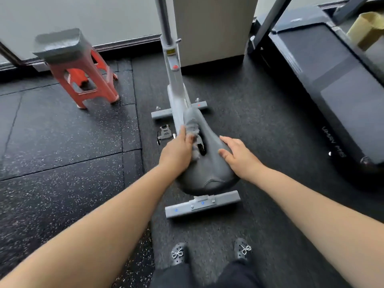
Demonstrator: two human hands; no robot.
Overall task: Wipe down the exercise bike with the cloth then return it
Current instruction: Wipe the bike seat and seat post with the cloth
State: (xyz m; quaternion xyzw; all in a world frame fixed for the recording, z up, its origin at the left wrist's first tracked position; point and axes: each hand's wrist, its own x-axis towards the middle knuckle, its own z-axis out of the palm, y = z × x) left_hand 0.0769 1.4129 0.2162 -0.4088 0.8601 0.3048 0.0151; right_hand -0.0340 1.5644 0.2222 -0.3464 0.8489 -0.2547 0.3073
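Observation:
The grey exercise bike (176, 92) stands in front of me, seen from behind and above. Its dark saddle (207, 167) is nearest to me. My left hand (178, 152) presses a crumpled grey cloth (192, 128) against the left side of the saddle near its nose. My right hand (239, 156) rests flat on the right side of the saddle, fingers spread, holding nothing. The bike's rear floor bar (202, 204) lies below the saddle, and one pedal (165, 132) shows on the left.
A red plastic stool (83, 80) with a grey folded cloth or pad (60, 45) on top stands at the back left. A dark treadmill (332, 84) fills the right. A beige pillar (214, 28) rises behind the bike. My feet in dark shoes (209, 252) stand on black rubber flooring.

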